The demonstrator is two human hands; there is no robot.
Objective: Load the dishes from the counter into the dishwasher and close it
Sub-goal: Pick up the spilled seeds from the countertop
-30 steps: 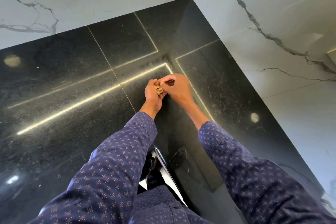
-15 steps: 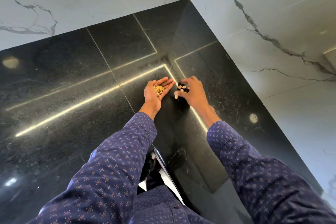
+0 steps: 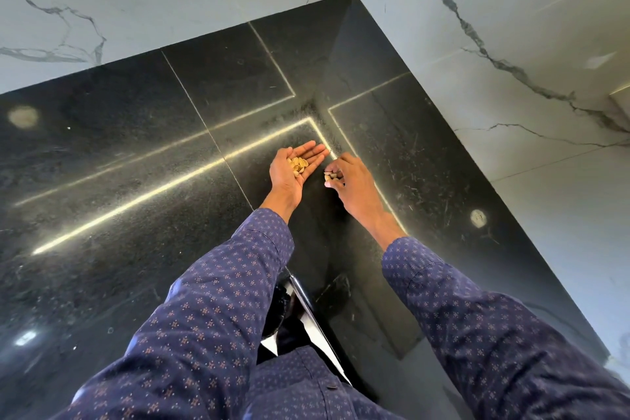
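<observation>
Left hand: we see the left hand [image 3: 295, 169] palm up above the black polished stone tabletop [image 3: 136, 153], fingers nearly straight and spread towards the corner.
Shells in the palm: a small heap of pale yellow-tan nut shells [image 3: 298, 164] lies in the hollow of that palm, carried and not gripped.
Right hand: our right hand [image 3: 351, 181] sits just beside the left, back upward, its fingers curled round a few more pale shells [image 3: 331, 176] pinched at the fingertips.
Spacing: the two hands are close but apart, both over the dark tile near the bright light strip reflection [image 3: 170, 181].
Sleeves: both arms wear dark blue sleeves with a small orange-and-white star print [image 3: 218, 300].
Walls: white marble wall panels with grey veins [image 3: 494, 44] meet at a corner behind the tabletop.
Task things: no dishes and no dishwasher show in this view, so we cannot tell where they are.
Below: a narrow glossy black and white edge [image 3: 306, 310] shows between the arms; we cannot tell what it is.
</observation>
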